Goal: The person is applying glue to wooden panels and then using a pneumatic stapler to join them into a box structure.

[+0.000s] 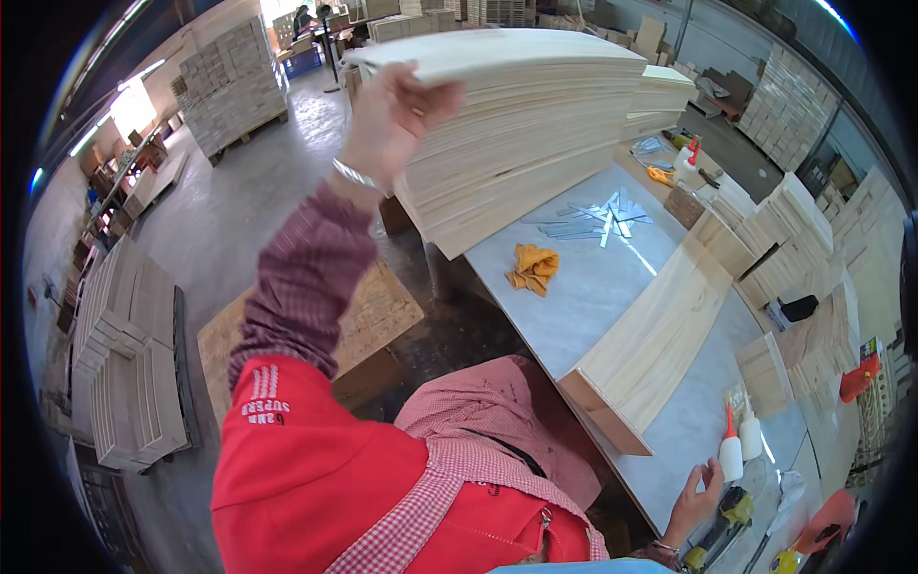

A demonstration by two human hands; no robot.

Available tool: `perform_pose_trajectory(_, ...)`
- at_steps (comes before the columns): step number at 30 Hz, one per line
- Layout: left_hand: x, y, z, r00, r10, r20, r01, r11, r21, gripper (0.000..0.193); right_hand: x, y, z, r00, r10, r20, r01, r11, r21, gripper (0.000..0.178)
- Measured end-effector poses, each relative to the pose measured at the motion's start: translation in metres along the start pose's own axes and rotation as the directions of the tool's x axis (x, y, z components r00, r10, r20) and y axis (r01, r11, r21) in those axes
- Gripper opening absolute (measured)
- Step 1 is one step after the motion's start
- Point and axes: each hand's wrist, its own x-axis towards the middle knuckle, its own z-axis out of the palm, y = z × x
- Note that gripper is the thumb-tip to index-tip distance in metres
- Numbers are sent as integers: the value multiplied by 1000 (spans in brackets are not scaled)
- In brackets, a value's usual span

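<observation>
My left hand [397,120] is raised to the near left corner of a tall stack of pale wooden boards [516,143]. Its fingers are curled at the edge of the topmost board [497,53], which looks slightly lifted and blurred along that side. Low on the right, my right hand [696,497] hovers by the bench edge, fingers loosely bent and apart, with nothing in them. Near it stand two white glue bottles, one with a red tip [731,450]. A long wooden panel assembly [660,335] with raised end pieces lies across the grey tabletop [497,258].
A crumpled yellow cloth [534,269] and scattered metallic strips [607,218] lie on the bench. Stacked wood pieces [789,230] line its right side, with a power tool [732,507] near my right hand. A low wooden platform [378,311] and pallet stacks [129,354] stand to the left.
</observation>
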Motion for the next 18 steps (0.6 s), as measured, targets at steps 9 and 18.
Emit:
perform_pose_trajectory(9, -48, -83, 0, 975, -159, 154, 190, 958, -214, 38, 36, -100, -9, 990, -71, 120, 33, 956, 292, 26)
perform_pose_trajectory(18, -97, -155, -23, 923, -330, 197, 353, 930, -98, 50, 35, -133, -15, 985, -134, 113, 96, 952, 289, 25)
